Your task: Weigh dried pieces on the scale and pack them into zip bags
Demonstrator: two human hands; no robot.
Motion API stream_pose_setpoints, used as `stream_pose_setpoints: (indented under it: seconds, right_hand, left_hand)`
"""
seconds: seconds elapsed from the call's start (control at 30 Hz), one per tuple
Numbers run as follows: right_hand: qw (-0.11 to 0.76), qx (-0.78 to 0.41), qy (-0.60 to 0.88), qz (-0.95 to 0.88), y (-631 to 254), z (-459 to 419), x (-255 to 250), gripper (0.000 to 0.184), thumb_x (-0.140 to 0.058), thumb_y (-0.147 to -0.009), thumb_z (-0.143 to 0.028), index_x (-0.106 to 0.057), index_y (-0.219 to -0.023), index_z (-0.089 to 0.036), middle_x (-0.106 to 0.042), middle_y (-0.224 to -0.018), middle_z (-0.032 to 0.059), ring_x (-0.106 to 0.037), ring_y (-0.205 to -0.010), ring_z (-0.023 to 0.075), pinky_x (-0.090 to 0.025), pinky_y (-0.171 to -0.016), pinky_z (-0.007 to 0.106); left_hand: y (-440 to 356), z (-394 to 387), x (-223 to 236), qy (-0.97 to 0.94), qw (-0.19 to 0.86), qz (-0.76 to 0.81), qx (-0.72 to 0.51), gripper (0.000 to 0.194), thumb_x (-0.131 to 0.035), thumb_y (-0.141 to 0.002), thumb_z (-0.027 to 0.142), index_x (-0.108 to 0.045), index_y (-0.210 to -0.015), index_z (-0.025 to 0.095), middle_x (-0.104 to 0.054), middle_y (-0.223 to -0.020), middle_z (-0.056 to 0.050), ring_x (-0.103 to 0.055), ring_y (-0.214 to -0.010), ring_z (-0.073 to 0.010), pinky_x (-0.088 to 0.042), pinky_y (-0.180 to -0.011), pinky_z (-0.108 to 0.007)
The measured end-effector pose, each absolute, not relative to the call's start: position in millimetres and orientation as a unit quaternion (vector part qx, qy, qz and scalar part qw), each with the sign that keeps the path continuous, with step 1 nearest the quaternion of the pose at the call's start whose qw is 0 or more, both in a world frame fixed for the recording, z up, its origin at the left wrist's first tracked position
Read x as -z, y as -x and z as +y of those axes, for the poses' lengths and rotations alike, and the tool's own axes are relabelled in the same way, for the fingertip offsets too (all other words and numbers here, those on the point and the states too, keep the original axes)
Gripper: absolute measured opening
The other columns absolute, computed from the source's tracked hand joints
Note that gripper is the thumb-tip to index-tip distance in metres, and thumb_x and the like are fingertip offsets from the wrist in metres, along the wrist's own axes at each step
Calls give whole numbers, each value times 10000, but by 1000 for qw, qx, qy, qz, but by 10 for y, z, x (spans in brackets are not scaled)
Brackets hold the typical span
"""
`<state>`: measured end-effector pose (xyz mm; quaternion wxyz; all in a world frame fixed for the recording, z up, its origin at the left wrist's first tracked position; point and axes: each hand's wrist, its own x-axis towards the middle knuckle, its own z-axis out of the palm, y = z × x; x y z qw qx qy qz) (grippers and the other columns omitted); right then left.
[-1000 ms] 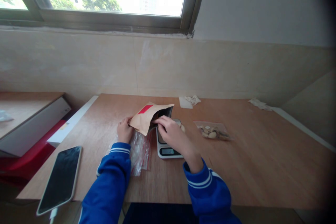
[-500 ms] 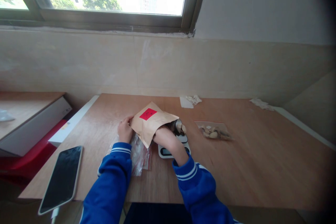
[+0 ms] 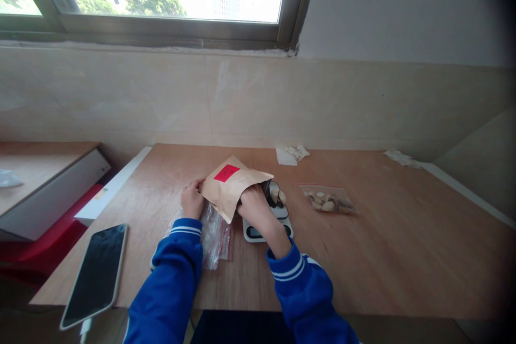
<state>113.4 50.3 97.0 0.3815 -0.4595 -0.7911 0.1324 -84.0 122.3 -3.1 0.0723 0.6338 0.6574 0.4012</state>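
Observation:
My left hand [image 3: 192,199] is closed on the bottom corner of a brown paper bag [image 3: 226,191] with a red label [image 3: 227,173]. The bag lies tilted, its mouth facing right. My right hand [image 3: 256,208] reaches into that mouth; its fingers are hidden inside. Behind my right wrist is a white kitchen scale [image 3: 285,221], partly covered. On it stands a dark, shiny container [image 3: 271,187] with pale, chunky pieces [image 3: 277,194] in it. Clear zip bags [image 3: 212,239] with red edges lie under and beside my left wrist.
To the right lies a clear zip bag of pale and dark pieces [image 3: 328,201]. A tablet [image 3: 94,274] with a white cable overhangs the table's front left edge. White paper and a crumpled scrap [image 3: 297,152] lie near the wall.
My right hand has drawn back slightly out of the paper bag, so more of its back shows. The bag's mouth has shifted a little; my left hand stays in place.

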Motion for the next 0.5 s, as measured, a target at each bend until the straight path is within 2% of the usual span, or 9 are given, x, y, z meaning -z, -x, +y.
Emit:
stream_pose_setpoints:
  seconds: [0.13,0.3,0.43,0.5]
  right_hand:
    - [386,-154,468,-780,-1128,491,-946,592,-453,-683,44,-618,-1199,-193,-587,-1296,82,-478,-1257,252,-323,-1116,434]
    - [380,-201,474,-768,-1130,479,-945,592,-446,-683,74,-628,-1184,-185,-629,-1229,98,-527,-1209,247,-364,-1091,416]
    - [395,-219,471,-758,-1140,465,-958,584,-449,-703,69,-630,-1169,-233,-647,-1194,61,-530,-1204,222,-339,-1107,397]
    - [400,-227,468,-755,-1144,461,-957,545,-445,-709,61,-648,-1131,-218,-657,-1175,68,-539,-1197,226,-341,-1102,381]
  left_hand:
    - [834,1216,28,-632,79,657,-404,327,-497,-793,211,-674,-1067,208,-719,-1026,-61,-637,-917,-211,-462,-862,-337]
    - [832,1217,35,-630,76,655,-409,319,-494,-804,222,-672,-1068,208,-720,-1017,-64,-637,-902,-208,-464,-846,-334]
    - [830,1217,37,-630,74,658,-407,321,-501,-806,234,-669,-1078,214,-715,-1041,-62,-632,-919,-212,-462,-855,-338]
    - [828,1214,34,-629,71,658,-408,323,-505,-801,233,-670,-1078,215,-715,-1043,-60,-631,-925,-213,-460,-863,-341]
